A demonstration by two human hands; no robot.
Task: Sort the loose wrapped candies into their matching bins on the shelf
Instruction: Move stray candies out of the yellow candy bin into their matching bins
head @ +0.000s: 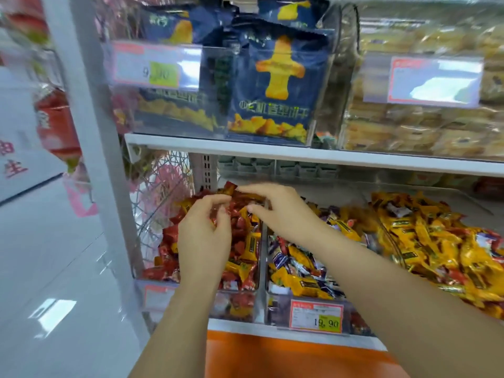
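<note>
The left hand [204,236] and the right hand [281,211] are both over the left clear plastic bin [240,306] on the lower white shelf [245,326]. This bin holds a heap of red wrapped candies [169,236] with a few yellow ones among them.

The left hand's fingers are curled above the heap and red wrapper shows between them, but I cannot tell whether they grip a candy. The right hand reaches across from the right with index finger and thumb spread apart, holding nothing. Its index tip is at 1 raised red-and-orange wrapped candy [227,188] at the back of the heap.

Just to the right, the middle clear bin [276,309] holds mixed yellow, blue and white candies [300,271] and carries a red-bordered price label [316,315] reading 19.90. Further right lies a pile of yellow wrapped candies [436,241].

On the upper shelf board [272,151] stand dark blue snack bags [278,85] and a clear bin of pale wrapped cakes [409,132].
</note>
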